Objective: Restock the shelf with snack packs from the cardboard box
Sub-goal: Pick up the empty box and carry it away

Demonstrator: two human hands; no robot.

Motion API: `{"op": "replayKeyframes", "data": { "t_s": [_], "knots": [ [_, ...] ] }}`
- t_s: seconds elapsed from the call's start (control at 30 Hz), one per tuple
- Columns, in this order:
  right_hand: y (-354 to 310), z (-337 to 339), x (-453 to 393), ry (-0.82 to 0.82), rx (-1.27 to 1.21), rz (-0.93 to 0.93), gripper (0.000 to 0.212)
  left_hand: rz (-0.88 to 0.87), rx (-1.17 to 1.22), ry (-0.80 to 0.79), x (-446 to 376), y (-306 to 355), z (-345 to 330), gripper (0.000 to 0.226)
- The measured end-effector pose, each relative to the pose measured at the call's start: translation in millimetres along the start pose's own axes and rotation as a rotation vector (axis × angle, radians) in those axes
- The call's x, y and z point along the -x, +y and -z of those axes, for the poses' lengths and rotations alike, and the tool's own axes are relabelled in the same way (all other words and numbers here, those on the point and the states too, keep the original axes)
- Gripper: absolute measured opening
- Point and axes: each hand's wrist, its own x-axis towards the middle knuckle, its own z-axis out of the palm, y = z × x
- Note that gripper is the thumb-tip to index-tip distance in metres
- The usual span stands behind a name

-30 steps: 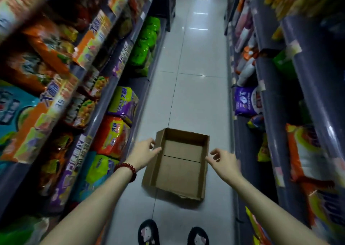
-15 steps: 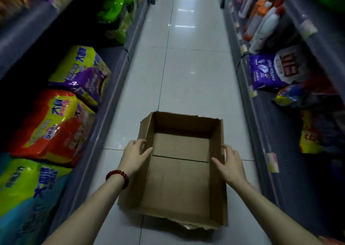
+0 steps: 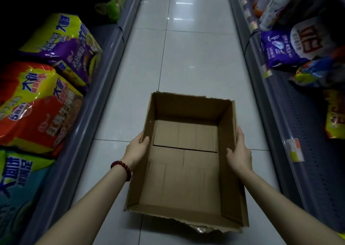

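The head view is filled by a cardboard box [image 3: 186, 160], which is gripped on both sides. The left hand [image 3: 137, 151] is clamped on the box's left wall, with the thumb hooked over the rim to the inside and the fingers kept outside. A red bead bracelet [image 3: 121, 169] is worn on the wrist just behind that hand. The right hand [image 3: 239, 151] is pressed flat against the right wall, with the thumb curled inside and the fingers stretched along the outer face. The box lies between the two hands, with its open top turned to the camera; its inside is bare, and only the seams of the bottom flaps are seen. Its near edge is torn and ragged. Whether the box rests on the white tiled floor [image 3: 186, 58] or is lifted just off it cannot be told.

To the left of the left hand, a low shelf [image 3: 89, 125] is stocked with large snack packs: a red and yellow pack [image 3: 37, 110] nearest, a purple and yellow pack [image 3: 69, 47] beyond it, and a teal and green pack [image 3: 18, 188] nearer the person. To the right of the right hand, the opposite shelf [image 3: 291, 132] carries a purple bag [image 3: 287, 45] and further packs, which are too blurred to be read.
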Motion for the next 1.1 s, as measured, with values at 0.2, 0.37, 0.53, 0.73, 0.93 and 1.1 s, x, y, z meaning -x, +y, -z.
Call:
{"op": "replayKeyframes", "data": {
  "t_s": [0.2,0.37,0.53,0.73,0.93,1.1],
  "knots": [
    [-40,56,25,0.051,-0.017,0.041,0.08,-0.039,0.027,0.03,49,65,27,0.042],
    [-106,141,70,0.022,-0.015,0.073,0.082,0.018,0.049,0.051,123,142,72,0.044],
    [-186,238,133,-0.016,0.007,0.071,0.08,0.049,0.042,0.077,213,239,122,0.046],
    [-285,350,195,-0.036,0.044,0.13,0.082,0.035,0.01,0.153,314,339,190,0.052],
    [-370,429,246,-0.045,0.063,0.253,0.08,0.01,0.03,0.218,405,406,242,0.058],
    [-413,456,259,-0.112,0.088,0.364,0.081,0.051,0.127,0.324,450,420,265,0.058]
  ]
}}
